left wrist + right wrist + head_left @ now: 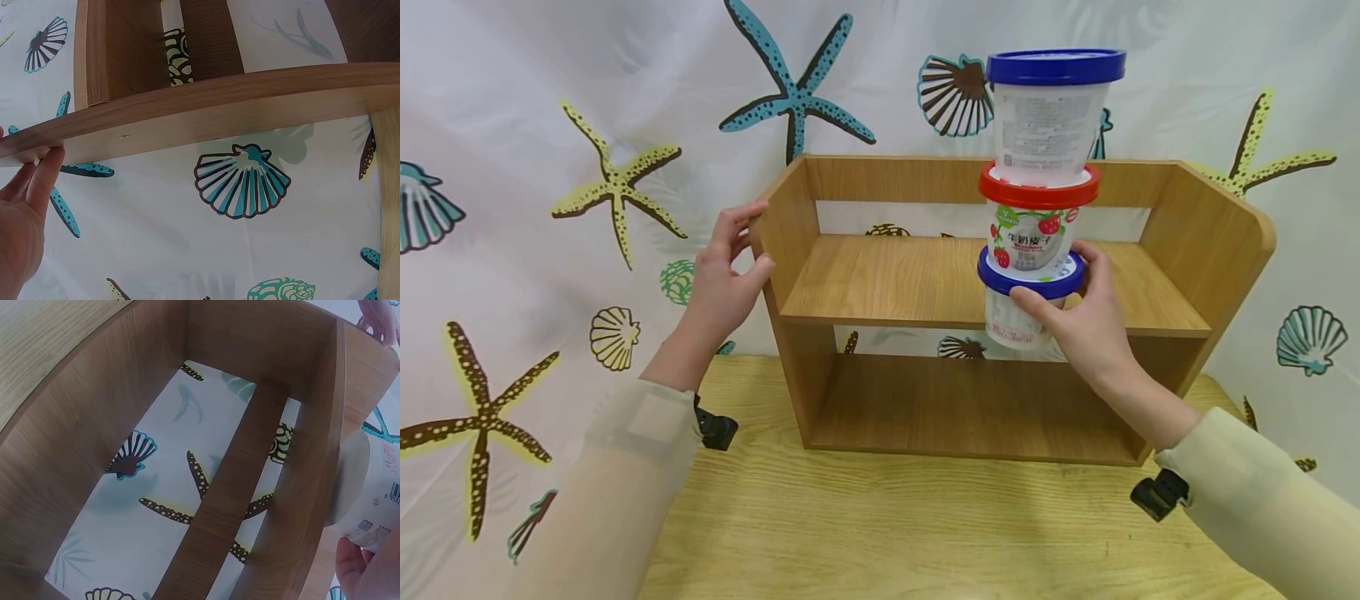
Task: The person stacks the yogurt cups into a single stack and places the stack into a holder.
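My right hand [1093,321] grips the lowest tub [1015,321] of a stack, thumb in front and fingers at the far side, just under its blue lid. On it stands a tub with a red lid and strawberry label [1030,237]. A third, whitish tub with a blue lid [1048,125] tops the stack. The stack is held up before the wooden shelf [910,279]; in the right wrist view the lowest tub's base [356,481] shows beside the shelf board. My left hand [722,283] touches the shelf's left side panel [206,122] with its fingertips, thumb apart.
The two-level shelf stands on a wood-grain table [865,525], its right side panel [1217,225] rising beyond my right hand. Behind hangs a white curtain [647,50] with starfish and shells, visible through gaps in the shelf's back.
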Demonstrator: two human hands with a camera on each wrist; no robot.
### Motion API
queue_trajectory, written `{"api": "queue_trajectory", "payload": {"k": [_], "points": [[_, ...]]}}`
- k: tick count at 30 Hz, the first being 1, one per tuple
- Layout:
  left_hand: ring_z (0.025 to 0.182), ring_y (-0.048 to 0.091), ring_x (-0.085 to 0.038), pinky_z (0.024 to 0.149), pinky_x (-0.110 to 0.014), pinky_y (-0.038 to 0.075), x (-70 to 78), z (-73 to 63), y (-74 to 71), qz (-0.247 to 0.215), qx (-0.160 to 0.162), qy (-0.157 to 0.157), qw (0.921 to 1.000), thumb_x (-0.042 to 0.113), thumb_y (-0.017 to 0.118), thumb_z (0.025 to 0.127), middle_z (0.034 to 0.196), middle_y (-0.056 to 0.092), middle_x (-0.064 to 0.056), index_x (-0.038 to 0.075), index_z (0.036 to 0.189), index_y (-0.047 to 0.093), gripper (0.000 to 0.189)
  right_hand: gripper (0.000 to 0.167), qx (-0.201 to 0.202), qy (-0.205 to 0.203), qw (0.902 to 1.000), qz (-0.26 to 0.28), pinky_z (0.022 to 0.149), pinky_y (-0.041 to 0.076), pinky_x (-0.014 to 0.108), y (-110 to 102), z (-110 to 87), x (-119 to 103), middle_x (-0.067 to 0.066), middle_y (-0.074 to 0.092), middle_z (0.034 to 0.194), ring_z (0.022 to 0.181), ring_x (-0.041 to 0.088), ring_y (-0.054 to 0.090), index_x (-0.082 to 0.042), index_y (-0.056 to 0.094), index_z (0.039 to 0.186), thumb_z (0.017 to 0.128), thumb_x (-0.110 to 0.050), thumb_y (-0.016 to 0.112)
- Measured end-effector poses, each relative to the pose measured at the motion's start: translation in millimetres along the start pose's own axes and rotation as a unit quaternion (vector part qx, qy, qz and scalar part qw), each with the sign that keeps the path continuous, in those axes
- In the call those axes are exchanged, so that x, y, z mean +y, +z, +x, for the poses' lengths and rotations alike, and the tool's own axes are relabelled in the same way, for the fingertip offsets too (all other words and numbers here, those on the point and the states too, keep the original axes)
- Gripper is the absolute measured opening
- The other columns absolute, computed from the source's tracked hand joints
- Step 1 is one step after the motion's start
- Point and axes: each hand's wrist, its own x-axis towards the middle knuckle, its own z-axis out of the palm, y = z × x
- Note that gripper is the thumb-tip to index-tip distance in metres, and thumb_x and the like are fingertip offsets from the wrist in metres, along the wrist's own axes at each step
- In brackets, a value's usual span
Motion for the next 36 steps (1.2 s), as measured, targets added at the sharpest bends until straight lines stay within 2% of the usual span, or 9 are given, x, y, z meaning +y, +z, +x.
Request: {"api": "queue_trajectory", "payload": {"k": [20,28,36], "points": [[0.127,0.048,-0.031,0.094,-0.053,0.046,-0.3,-0.2,0.9,0.005,-0.003,-0.013,0.9999,-0.001,0.050,0.091,0.146,0.041,-0.007,0.016,0.142,0.042,0.055,0.086,0.013,0.024,0.9996,0.003,0.103,0.039,0.051,12,24.0,11,0.011,0.038,0.143,0.129,0.027,0.039,-0.014,0.015,0.148,0.087,-0.033,0.073],[0.127,0.047,-0.031,0.093,-0.053,0.046,0.0,0.0,0.4,0.005,-0.002,-0.015,0.9999,-0.001,0.050,0.091,0.146,0.041,-0.007,0.016,0.142,0.042,0.055,0.088,0.020,0.026,0.9994,0.006,0.106,0.036,0.049,16,33.7,12,0.012,0.037,0.144,0.130,0.028,0.039,-0.012,0.017,0.148,0.086,-0.035,0.074],[0.126,0.048,-0.031,0.098,-0.051,0.044,-0.2,-0.8,0.2,0.007,-0.003,-0.012,0.9999,-0.001,0.050,0.090,0.146,0.041,-0.006,0.016,0.142,0.042,0.055,0.090,0.021,0.043,0.9988,0.006,0.107,0.034,0.050,20,43.1,15,0.010,0.036,0.146,0.132,0.028,0.039,-0.016,0.015,0.149,0.085,-0.039,0.074]]}}
